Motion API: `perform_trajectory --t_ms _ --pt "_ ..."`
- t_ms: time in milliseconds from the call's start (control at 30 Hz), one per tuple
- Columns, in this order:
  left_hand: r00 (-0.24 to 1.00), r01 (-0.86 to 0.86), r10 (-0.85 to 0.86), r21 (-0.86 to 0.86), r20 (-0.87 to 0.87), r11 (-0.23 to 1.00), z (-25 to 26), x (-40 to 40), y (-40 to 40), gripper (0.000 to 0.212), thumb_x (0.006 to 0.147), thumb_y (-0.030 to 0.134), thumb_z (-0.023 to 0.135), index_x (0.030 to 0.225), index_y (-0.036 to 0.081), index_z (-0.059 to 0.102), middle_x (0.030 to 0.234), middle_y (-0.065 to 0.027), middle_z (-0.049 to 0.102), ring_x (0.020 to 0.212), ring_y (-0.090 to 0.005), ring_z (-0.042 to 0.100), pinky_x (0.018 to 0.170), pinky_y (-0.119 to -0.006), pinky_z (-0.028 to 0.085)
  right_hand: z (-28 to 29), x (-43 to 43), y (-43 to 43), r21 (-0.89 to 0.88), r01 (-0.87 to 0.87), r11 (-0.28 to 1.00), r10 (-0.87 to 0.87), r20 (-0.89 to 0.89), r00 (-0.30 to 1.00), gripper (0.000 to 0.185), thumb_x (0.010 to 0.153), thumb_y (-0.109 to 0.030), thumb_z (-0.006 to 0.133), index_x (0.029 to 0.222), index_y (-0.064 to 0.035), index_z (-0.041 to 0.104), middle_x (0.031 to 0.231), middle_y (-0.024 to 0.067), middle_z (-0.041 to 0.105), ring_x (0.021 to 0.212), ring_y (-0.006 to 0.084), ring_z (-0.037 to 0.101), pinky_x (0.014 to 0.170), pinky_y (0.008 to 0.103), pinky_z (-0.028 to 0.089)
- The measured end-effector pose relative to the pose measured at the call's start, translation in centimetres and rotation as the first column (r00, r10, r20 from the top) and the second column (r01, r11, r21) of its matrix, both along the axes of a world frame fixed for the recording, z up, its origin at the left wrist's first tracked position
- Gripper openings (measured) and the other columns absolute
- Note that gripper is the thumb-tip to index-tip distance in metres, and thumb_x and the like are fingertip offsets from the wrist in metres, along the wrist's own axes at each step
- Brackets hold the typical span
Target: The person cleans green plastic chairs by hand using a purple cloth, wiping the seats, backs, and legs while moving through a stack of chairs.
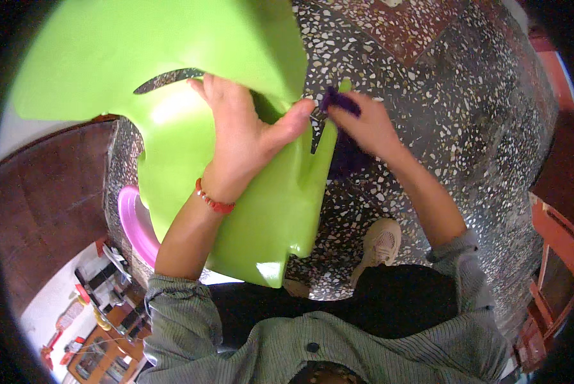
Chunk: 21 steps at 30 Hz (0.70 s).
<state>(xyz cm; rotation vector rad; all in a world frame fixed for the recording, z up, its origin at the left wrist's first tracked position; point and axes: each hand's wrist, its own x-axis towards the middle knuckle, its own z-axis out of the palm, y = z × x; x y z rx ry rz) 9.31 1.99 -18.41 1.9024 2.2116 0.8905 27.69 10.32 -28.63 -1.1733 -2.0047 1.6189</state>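
Observation:
A lime-green plastic chair [181, 139] lies tipped over in front of me, with a curved slot through its surface. My left hand [241, 115] grips it near that slot, fingertips by the opening and thumb spread toward the right edge. A red bead bracelet circles the left wrist. Bunched in my right hand [371, 127] is a dark purple cloth [347, 156], part of which hangs below the fingers. The cloth and right fingers are at a narrow green chair leg [328, 137]. The far side of the chair is hidden.
Speckled terrazzo floor [431, 144] spreads around the chair. A pink plastic tub [135, 225] sits partly behind it at left, near a dark brown panel [56, 177]. Red furniture [558, 235] stands at right. Cluttered shelving [107, 297] is lower left; my shoe [383, 242] is below the right hand.

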Motion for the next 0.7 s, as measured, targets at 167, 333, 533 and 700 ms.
perform_trajectory --t_ms 167,333,533,700 --pt "0.989 0.0 0.023 0.156 -0.144 0.988 1.2 1.5 0.7 0.055 0.064 0.038 0.077 0.1 0.001 0.056 0.1 -0.0162 0.053 0.108 -0.0353 0.043 0.097 -0.045 0.03 -4.4 -0.9 4.6 0.195 -0.106 0.975 0.054 0.253 0.966 0.043 0.078 -0.038 0.063 0.104 -0.0041 0.063 0.088 0.0181 0.067 0.082 0.0313 0.065 0.076 0.0385 0.05" --pt "0.991 -0.026 0.003 0.168 0.133 0.985 2.6 1.1 0.4 0.051 0.06 0.022 0.075 0.1 -0.002 0.056 0.102 -0.0198 0.056 0.103 -0.0344 0.05 0.094 -0.04 0.038 -3.7 2.2 3.4 -0.515 0.38 0.768 -0.506 -0.125 0.854 0.032 0.078 -0.026 0.065 0.097 -0.0008 0.062 0.084 0.0088 0.066 0.08 0.0246 0.064 0.075 0.037 0.051" --pt "0.824 -0.059 -0.167 0.375 0.542 0.925 9.9 -2.6 -2.2 0.037 0.065 0.016 0.072 0.092 0.001 0.052 0.094 -0.0082 0.052 0.087 -0.0155 0.05 0.076 -0.029 0.041 3.9 9.5 6.4 -0.68 0.285 0.676 -0.677 -0.419 0.605 0.018 0.08 -0.018 0.058 0.09 -0.0032 0.06 0.089 0.0082 0.064 0.082 0.0243 0.063 0.075 0.0381 0.051" --pt "0.586 -0.107 -0.487 0.657 0.648 0.746 14.4 -5.8 -3.8 0.032 0.072 0.016 0.052 0.098 0.0 0.048 0.105 -0.0164 0.055 0.108 -0.0269 0.048 0.1 -0.038 0.032 10.8 12.2 7.2 -0.63 0.24 0.739 -0.669 -0.644 0.371 0.028 0.076 -0.013 0.058 0.102 -0.003 0.061 0.105 0.01 0.064 0.1 0.0276 0.06 0.093 0.0419 0.046"
